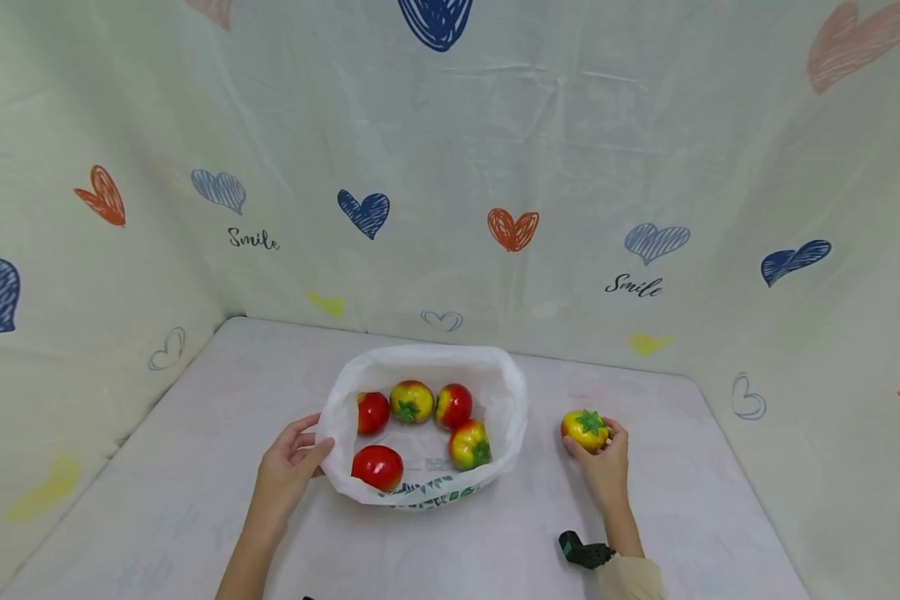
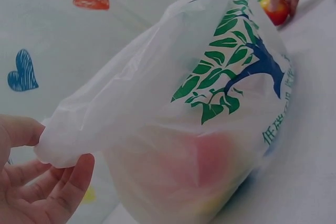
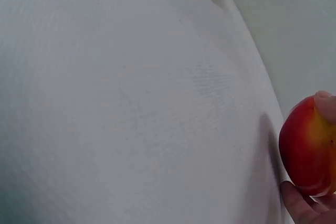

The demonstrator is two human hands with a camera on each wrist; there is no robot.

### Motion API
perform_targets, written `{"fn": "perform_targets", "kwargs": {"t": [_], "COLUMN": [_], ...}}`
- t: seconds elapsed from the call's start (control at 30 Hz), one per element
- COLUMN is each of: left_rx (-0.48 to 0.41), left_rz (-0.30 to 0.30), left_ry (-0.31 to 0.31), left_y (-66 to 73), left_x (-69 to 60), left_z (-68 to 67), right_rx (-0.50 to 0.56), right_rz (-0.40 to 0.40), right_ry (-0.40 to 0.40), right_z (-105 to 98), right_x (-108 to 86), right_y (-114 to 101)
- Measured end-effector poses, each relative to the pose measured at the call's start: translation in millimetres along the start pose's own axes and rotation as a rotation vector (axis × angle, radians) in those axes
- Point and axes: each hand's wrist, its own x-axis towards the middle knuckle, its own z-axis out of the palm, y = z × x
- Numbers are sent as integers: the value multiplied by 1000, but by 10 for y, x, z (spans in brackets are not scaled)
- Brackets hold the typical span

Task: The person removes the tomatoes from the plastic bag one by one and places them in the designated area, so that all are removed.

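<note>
A white plastic bag [image 1: 521, 392] with a green leaf print stands on the table, its mouth spread wide. Several shiny red-and-yellow persimmon-like fruits [image 1: 377, 468] lie inside it. My left hand [image 1: 288, 462] pinches the bag's left rim between thumb and fingers; in the left wrist view the rim [image 2: 63, 145] sits between them. To the right of the bag, my right hand [image 1: 606, 467] grips another such fruit [image 1: 581, 427], its green leafy top showing. The right wrist view catches only part of this fruit [image 3: 304, 150], with thumb and fingertips around it. Whether it touches the table cannot be told.
The table [image 1: 195, 467] has a pale cover. Behind it and at both sides hangs a white curtain [image 1: 435, 150] printed with hearts and "Smile". A black strap device [image 1: 585, 552] is at my right wrist.
</note>
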Motion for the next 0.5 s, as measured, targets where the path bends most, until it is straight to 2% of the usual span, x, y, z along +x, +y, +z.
{"fn": "perform_targets", "kwargs": {"t": [0.23,0.5], "left_rx": [8,0], "left_rz": [-9,-3], "left_ry": [0,2], "left_y": [9,16], "left_x": [14,14], "left_z": [-7,-11], "right_rx": [20,-61], "right_rz": [1,14], "right_ry": [20,-51], "right_z": [26,20], "right_x": [78,180], "right_y": [-23,-60]}}
